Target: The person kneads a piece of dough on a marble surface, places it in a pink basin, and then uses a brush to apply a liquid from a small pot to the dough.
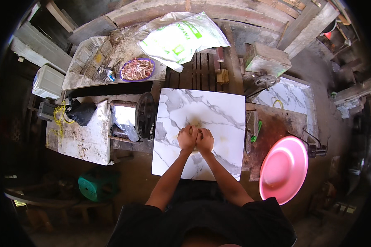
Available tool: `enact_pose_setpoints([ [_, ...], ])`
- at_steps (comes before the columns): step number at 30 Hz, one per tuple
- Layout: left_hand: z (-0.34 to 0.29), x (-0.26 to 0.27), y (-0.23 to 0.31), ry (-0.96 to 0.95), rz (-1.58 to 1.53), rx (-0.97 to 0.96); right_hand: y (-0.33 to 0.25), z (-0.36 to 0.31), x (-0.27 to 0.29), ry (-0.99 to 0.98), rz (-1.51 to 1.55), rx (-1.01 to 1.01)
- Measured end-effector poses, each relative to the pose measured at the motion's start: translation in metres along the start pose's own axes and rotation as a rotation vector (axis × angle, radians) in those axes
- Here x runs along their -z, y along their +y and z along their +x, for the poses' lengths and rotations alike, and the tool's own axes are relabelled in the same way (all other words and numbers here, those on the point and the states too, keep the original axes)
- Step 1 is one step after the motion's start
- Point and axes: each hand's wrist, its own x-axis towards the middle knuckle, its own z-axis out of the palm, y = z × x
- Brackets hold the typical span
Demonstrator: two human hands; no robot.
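Both arms reach forward over a white square slab (pixel 222 111) with grey marble veins. My left hand (pixel 186 139) and my right hand (pixel 205 140) press side by side near its middle, touching each other with fingers curled inward. Whatever lies beneath or between them is hidden; only faint tan patches show on the slab around them.
Left of the slab is a machine with a dark wheel (pixel 145 116). Right, a pink basin (pixel 284 168) tilts beside a stained board. Beyond are a white-and-green sack (pixel 181 41), a purple-rimmed tray (pixel 137 69) of pale pinkish pieces and a wire basket (pixel 88 57).
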Motion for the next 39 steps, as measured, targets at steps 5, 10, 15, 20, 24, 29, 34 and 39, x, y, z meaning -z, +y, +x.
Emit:
enact_pose_setpoints([
  [5,-0.003,0.002,-0.003,0.049,0.022,-0.019,0.007,0.000,-0.002,0.050,0.026,0.141],
  [10,0.020,0.003,-0.001,0.096,0.016,-0.040,0.005,0.022,-0.013,0.018,-0.046,0.163],
  [15,0.045,-0.008,-0.011,0.039,-0.287,0.067,0.007,0.053,-0.017,-0.052,-0.023,0.177],
  [20,0.039,0.018,-0.039,-0.124,-0.681,0.109,-0.002,0.037,0.002,-0.163,-0.050,0.365],
  [24,0.035,0.021,-0.019,-0.198,-0.710,0.194,0.008,0.033,0.001,-0.283,-0.347,0.519],
  [29,0.050,0.038,-0.005,-0.279,-0.661,0.192,0.000,0.054,0.011,-0.350,-0.166,0.419],
  [34,0.043,0.044,0.029,-0.110,-0.459,-0.191,0.002,0.070,0.050,-0.404,0.383,0.107],
  [39,0.041,0.019,0.045,-0.117,-0.398,-0.202,-0.013,0.099,0.081,-0.732,0.322,-0.062],
])
